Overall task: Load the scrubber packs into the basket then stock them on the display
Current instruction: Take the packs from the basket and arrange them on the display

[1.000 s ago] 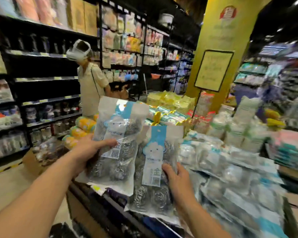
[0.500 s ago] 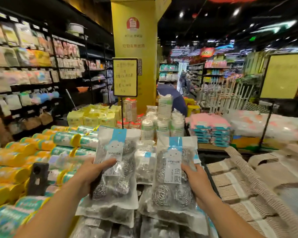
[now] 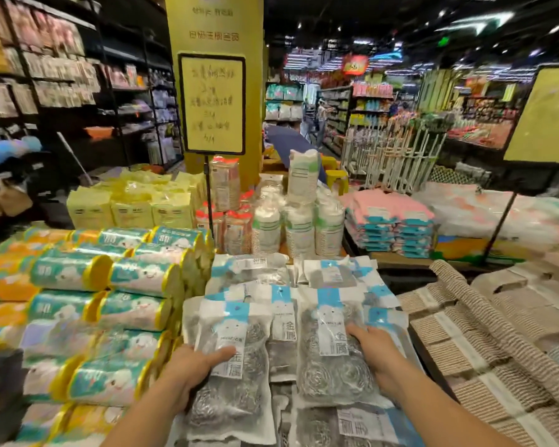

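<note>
Two clear packs of steel-wool scrubbers with blue-and-white header cards lie low over the display pile. My left hand (image 3: 194, 366) grips the left scrubber pack (image 3: 233, 391) at its left edge, thumb across the front label. My right hand (image 3: 373, 353) grips the right scrubber pack (image 3: 329, 359) at its right edge. Both packs rest on or just above a stack of several like scrubber packs (image 3: 281, 275) spread over the display. No basket is in view.
Rolls in teal, yellow and orange wrappers (image 3: 110, 298) are stacked at the left. Beige ribbed cloths (image 3: 484, 330) lie at the right. Behind stand paper cup stacks (image 3: 300, 217), yellow packs (image 3: 133, 204), a sign on a pole (image 3: 212, 103) and a yellow pillar (image 3: 217, 27).
The view swung right from the aisle to face the display. Both hands lowered their packs from chest height down onto the pile of scrubber packs.
</note>
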Motion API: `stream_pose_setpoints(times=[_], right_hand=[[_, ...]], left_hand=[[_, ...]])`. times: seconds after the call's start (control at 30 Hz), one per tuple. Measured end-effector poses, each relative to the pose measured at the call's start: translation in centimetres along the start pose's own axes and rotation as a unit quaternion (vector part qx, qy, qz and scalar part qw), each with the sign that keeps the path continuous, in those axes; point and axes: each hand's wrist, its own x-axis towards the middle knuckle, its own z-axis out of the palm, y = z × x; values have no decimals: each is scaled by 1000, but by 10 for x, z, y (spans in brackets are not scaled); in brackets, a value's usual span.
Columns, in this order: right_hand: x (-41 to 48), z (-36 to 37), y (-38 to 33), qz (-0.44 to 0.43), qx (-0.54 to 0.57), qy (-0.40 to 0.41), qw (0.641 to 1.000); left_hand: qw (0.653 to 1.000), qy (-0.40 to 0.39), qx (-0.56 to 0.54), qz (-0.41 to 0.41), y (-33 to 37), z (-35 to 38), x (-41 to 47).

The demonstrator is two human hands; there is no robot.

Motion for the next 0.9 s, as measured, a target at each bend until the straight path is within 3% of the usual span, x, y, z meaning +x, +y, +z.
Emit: stream_pose_setpoints(times=[0.17,0.3,0.57,0.73,0.9], right_hand=[[16,6,18,-39,-174,86,980],[17,7,21,-77,-288,115,947],[6,-10,11,-107,-354,108,923],[-21,-4,-10,-229,-384,110,888],[-67,48,-30,-356,-366,20,860]], left_hand=[[982,-2,187,26,-2,9,10],[965,13,258,51,10,11,-1],[952,46,290,87,20,7,-49],[950,101,278,101,12,-4,-93],[945,196,238,106,-5,-39,-150]])
